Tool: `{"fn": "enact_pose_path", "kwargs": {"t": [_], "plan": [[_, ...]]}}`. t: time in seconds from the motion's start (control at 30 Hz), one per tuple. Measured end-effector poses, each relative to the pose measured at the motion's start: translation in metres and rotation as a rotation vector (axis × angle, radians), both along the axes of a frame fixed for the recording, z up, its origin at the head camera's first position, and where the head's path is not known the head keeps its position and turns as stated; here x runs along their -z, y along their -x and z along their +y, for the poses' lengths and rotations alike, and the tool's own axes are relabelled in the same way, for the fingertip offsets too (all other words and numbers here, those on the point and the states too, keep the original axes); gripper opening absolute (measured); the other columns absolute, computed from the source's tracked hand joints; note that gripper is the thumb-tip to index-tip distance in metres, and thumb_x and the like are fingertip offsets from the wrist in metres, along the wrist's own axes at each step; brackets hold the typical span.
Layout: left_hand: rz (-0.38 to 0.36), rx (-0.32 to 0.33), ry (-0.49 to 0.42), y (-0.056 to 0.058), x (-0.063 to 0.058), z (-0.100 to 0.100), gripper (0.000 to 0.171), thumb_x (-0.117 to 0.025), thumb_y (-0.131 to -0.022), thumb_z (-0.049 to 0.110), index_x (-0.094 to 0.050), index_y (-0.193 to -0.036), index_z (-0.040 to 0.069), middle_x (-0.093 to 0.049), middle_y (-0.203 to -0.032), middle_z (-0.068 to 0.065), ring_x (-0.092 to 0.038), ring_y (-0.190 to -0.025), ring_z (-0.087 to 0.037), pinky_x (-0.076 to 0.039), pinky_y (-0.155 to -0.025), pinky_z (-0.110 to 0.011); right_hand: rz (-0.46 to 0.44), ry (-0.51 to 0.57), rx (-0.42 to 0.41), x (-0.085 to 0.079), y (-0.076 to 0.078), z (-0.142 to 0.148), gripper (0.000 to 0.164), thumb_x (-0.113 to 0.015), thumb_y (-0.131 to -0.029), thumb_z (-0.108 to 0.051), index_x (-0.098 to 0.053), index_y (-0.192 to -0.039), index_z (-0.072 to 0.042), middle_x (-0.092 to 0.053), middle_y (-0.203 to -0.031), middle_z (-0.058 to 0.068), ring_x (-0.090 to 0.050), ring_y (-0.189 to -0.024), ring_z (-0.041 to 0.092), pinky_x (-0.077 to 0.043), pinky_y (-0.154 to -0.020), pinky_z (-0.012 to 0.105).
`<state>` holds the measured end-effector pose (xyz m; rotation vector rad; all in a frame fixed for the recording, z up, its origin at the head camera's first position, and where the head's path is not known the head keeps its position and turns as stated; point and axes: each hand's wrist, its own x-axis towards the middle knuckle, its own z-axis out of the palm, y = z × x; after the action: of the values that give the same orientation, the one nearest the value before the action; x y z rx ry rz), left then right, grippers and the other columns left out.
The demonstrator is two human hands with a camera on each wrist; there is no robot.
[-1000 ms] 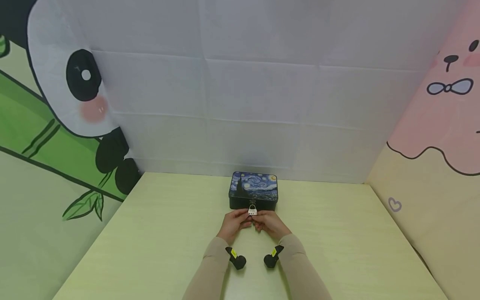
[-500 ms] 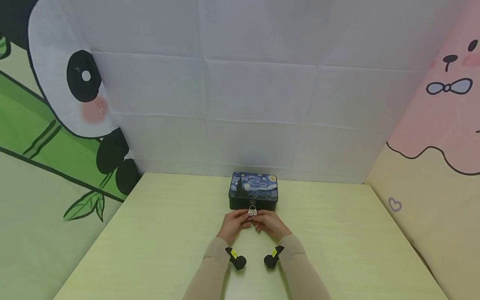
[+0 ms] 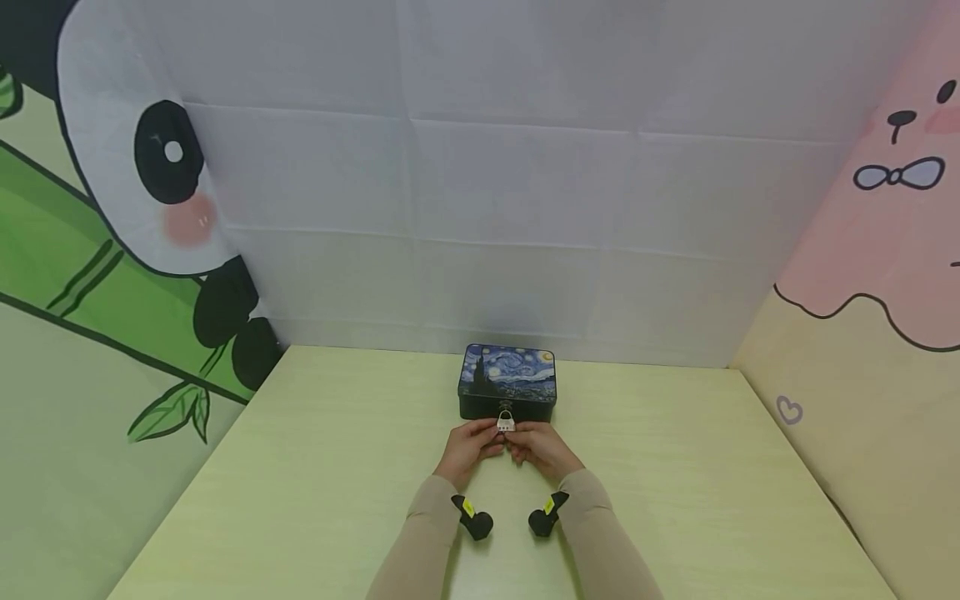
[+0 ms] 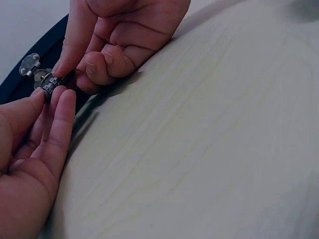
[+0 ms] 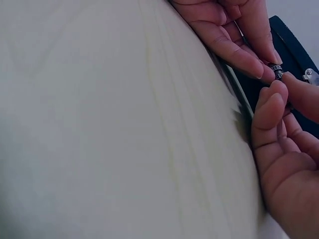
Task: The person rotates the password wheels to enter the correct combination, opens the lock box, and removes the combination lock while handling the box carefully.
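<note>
A tin box (image 3: 507, 372) with a starry night painting on its lid stands at the back of the table, lid down. At its front hangs a small silver combination padlock (image 3: 506, 423), its shackle up at the metal hasp (image 4: 31, 64). My left hand (image 3: 467, 447) pinches one side of the padlock between thumb and fingers. From the other side, my right hand (image 3: 544, 447) pinches it too. Number dials show on the padlock (image 4: 51, 82) in the left wrist view. Whether the shackle is locked, I cannot tell. Fingertips partly cover the padlock body (image 5: 276, 70) in the right wrist view.
The pale wooden table (image 3: 360, 433) stretches to both sides and in front of the box. Behind it rises a white cloth wall (image 3: 510, 183). Printed side walls (image 3: 172, 225) stand left and right. Black camera mounts (image 3: 474, 521) sit on the wrists.
</note>
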<state>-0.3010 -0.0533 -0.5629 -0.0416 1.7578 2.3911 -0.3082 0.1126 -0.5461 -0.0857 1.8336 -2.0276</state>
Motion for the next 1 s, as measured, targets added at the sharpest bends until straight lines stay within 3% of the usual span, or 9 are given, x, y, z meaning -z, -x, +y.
{"fn": "enact_pose_path", "kwargs": {"t": [0.6, 0.9, 1.0], "plan": [[0.009, -0.001, -0.002, 0.0002, 0.0012, -0.0005, 0.034, -0.055, -0.100, -0.004, -0.051, -0.130, -0.019, -0.068, -0.096, -0.010, -0.068, -0.079, -0.011, -0.062, -0.078, -0.030, 0.014, 0.010, -0.035, 0.0009, 0.0015, 0.0007, 0.015, -0.056, -0.100, -0.004, -0.064, -0.090, 0.005, -0.058, -0.073, 0.004, -0.051, -0.059, 0.010, -0.047, -0.052, 0.021], [-0.003, -0.014, 0.014, 0.0025, 0.0032, 0.0002, 0.032, -0.056, -0.099, -0.005, -0.054, -0.129, -0.018, -0.069, -0.099, -0.013, -0.068, -0.081, -0.012, -0.062, -0.078, -0.030, -0.049, 0.026, 0.029, -0.0010, 0.0018, -0.0002, 0.022, -0.048, -0.104, -0.012, -0.061, -0.097, 0.004, -0.059, -0.076, 0.005, -0.055, -0.060, 0.010, -0.048, -0.051, 0.021], [-0.002, -0.012, 0.018, 0.0031, 0.0037, 0.0003, 0.032, -0.055, -0.099, -0.005, -0.054, -0.129, -0.018, -0.068, -0.099, -0.013, -0.068, -0.081, -0.013, -0.062, -0.079, -0.030, -0.054, 0.040, 0.026, -0.0015, 0.0016, 0.0004, 0.017, -0.050, -0.101, -0.008, -0.060, -0.094, 0.003, -0.059, -0.076, 0.005, -0.055, -0.060, 0.011, -0.048, -0.051, 0.021]]}}
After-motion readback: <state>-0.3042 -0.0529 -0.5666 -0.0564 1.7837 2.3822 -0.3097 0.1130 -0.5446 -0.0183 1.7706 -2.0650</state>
